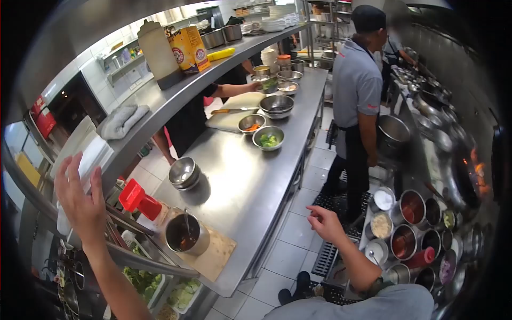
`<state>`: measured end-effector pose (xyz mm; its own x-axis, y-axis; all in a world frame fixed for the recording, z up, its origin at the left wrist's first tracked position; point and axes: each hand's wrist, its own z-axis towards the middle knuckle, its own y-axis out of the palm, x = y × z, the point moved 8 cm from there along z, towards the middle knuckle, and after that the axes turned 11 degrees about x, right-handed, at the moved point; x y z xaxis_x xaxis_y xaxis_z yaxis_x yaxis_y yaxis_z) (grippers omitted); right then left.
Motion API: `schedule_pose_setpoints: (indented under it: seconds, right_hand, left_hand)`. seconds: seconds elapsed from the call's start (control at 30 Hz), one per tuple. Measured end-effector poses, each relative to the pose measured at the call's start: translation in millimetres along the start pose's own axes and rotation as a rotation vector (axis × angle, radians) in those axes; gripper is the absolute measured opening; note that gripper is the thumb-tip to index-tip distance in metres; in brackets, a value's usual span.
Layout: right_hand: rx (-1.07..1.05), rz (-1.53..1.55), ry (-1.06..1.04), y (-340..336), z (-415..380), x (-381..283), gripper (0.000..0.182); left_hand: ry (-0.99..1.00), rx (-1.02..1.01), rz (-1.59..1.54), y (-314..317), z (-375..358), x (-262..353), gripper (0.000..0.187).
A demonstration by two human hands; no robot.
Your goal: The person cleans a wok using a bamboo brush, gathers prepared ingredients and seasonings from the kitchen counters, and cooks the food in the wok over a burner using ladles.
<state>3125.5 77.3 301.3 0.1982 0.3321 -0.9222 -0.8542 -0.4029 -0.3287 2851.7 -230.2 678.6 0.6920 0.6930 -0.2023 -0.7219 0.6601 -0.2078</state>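
My left hand is raised beside the steel shelf post with its fingers spread, and it holds nothing. Behind its fingertips are white plastic containers on the shelf's end. My right hand hangs over the tiled floor to the right of the steel table, its fingers loosely bent and apart, with nothing in it. On the table's near end, a steel pot of dark sauce with a utensil in it stands on a wooden board. Beside the pot lies a red plastic holder.
Steel bowls sit stacked mid-table; farther up are bowls of broccoli and carrots. A person in a grey shirt stands in the aisle. Sauce pots line the right, near a flame. Another person's arm reaches over the table.
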Motion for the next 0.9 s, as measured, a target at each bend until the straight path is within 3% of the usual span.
schedule_pose_setpoints:
  seconds: [0.17, 0.4, 0.5, 0.67, 0.9]
  right_hand:
    - [0.093, 0.057, -0.052, 79.6, 132.3, 46.9, 0.039]
    - [0.234, -0.258, -0.134, 156.1, 282.4, 102.1, 0.052]
    - [0.216, -0.360, -0.108, 176.1, 311.5, 123.1, 0.039]
    - [0.312, -0.328, -0.166, 186.9, 299.8, 117.6, 0.019]
    - [0.294, -0.038, -0.199, 156.5, 143.1, 62.3, 0.007]
  left_hand:
    - [-0.060, 0.053, 0.133, 5.9, 6.1, -6.9, 0.035]
    - [-0.061, 0.013, 0.418, 20.3, 6.0, -7.5, 0.035]
    - [-0.051, 0.001, 0.455, 20.0, 4.9, -4.6, 0.033]
    - [-0.042, 0.012, 0.464, 20.6, 5.4, -3.9, 0.030]
    - [-0.063, 0.070, 0.459, 15.9, 5.6, -2.8, 0.034]
